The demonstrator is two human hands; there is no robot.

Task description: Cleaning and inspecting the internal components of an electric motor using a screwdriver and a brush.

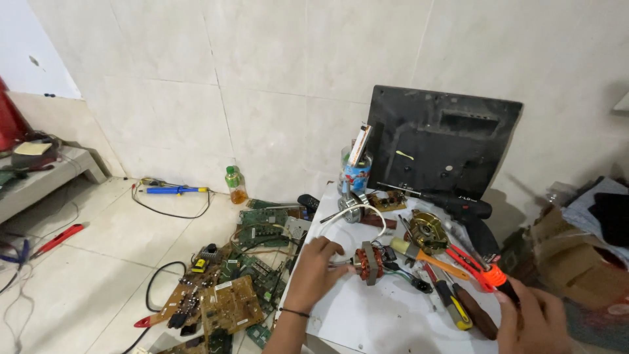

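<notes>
My left hand (314,272) rests on a white tabletop (386,318), fingers touching a small motor stator with copper windings (369,261). My right hand (534,321), at the lower right, grips the orange handles of a pair of pliers (481,269), whose jaws point up-left toward a round brass-coloured motor part (427,231). Coloured wires trail from the stator toward the screwdrivers.
Screwdrivers (452,298) lie on the table beside a black cordless drill (468,213), a plastic jar (356,172) and a black monitor back (442,141) against the tiled wall. Green and brown circuit boards (229,295), cables, a bottle (236,185) and a blue soldering iron (173,190) litter the floor.
</notes>
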